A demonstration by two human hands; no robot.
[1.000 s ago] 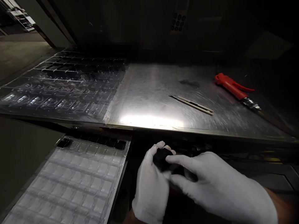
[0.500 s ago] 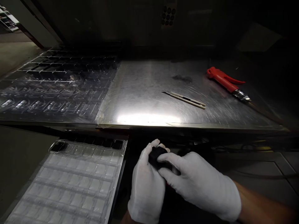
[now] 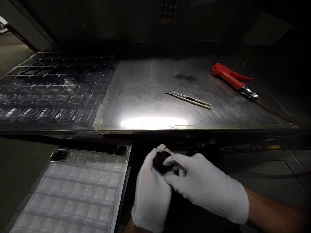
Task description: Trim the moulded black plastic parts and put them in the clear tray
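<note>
Below the front edge of the metal table, my left hand in a white glove cups a small black object, its fingers curled round the far side. My right hand, also gloved, reaches in from the right, with its bent index finger and thumb against the near right side of the same object. The object's exact shape is too dark to tell. Left of my hands is a clear plastic tray with many pockets; several black pieces sit in its far row.
On the metal table lie tweezers and, farther right, a red air gun with a hose. Another clear compartment tray covers the table's left side, with dark pieces in its rear rows.
The view has shifted slightly, so the table items appear a little farther left and up. My right index finger has bent more over the black object, which both hands still hold.
</note>
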